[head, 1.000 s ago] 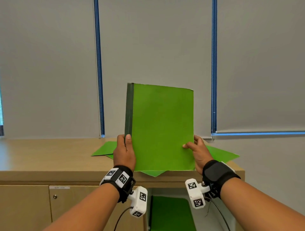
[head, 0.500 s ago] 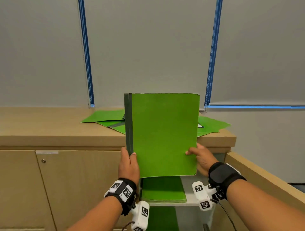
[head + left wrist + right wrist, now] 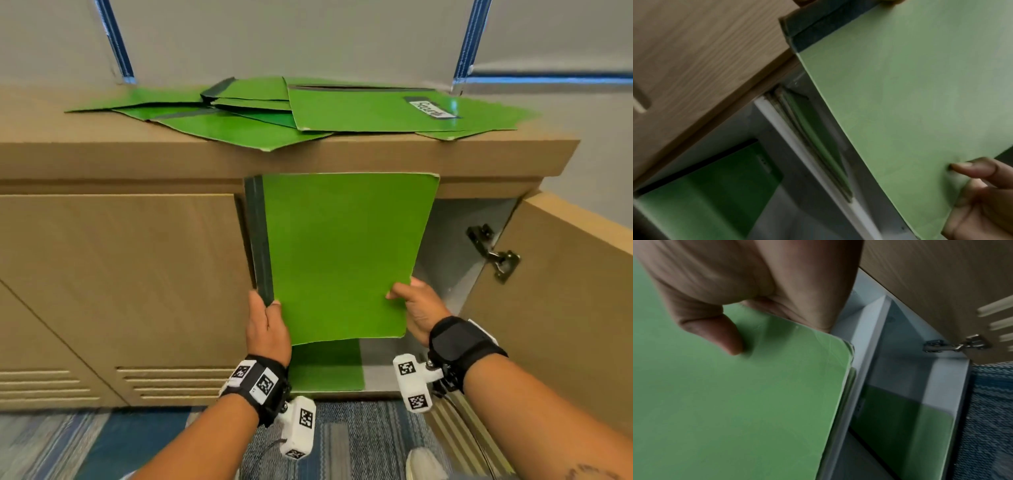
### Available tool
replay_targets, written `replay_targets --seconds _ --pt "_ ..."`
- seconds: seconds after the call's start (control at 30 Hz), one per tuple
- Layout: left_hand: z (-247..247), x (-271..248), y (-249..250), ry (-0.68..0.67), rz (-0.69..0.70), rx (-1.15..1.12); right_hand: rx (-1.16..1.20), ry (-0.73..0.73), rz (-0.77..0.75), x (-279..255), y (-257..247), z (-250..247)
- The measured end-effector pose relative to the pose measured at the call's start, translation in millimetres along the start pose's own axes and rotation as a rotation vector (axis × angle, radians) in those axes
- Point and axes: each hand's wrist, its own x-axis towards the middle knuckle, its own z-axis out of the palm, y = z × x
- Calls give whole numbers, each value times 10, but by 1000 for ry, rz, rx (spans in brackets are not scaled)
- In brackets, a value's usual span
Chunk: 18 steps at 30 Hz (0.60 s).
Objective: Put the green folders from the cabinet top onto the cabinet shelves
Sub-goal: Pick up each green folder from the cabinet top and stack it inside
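I hold a green folder [image 3: 339, 253] with a dark spine upright in front of the open cabinet compartment. My left hand [image 3: 267, 322] grips its lower left corner at the spine. My right hand [image 3: 416, 308] pinches its lower right edge, thumb on the front face [image 3: 729, 337]. In the left wrist view the same folder [image 3: 910, 97] fills the right side. Several more green folders [image 3: 308, 109] lie spread on the cabinet top [image 3: 68, 150]. Others lie flat on the shelf [image 3: 818, 141] and on the compartment floor [image 3: 325, 370].
The cabinet door [image 3: 565, 291] stands open to the right, its black hinge [image 3: 493, 253] showing. A closed wooden door [image 3: 120, 274] is on the left. Blue patterned carpet [image 3: 120, 442] covers the floor below. A shoe tip [image 3: 424, 462] shows at the bottom.
Both hands have brought the folder down from above the cabinet top to the front of the open compartment. The view has tilted downward with it.
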Motion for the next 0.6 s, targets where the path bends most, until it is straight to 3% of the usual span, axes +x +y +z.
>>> replay_targets --seconds 0.13,0.37,0.6 --pt "204 98 -240 -28 -93 67 -6 9 46 183 226 -24" --pt "483 267 -469 -162 -99 223 -23 29 30 518 526 -194" --pt "595 548 -513 -290 -32 418 -83 212 7 937 687 -128"
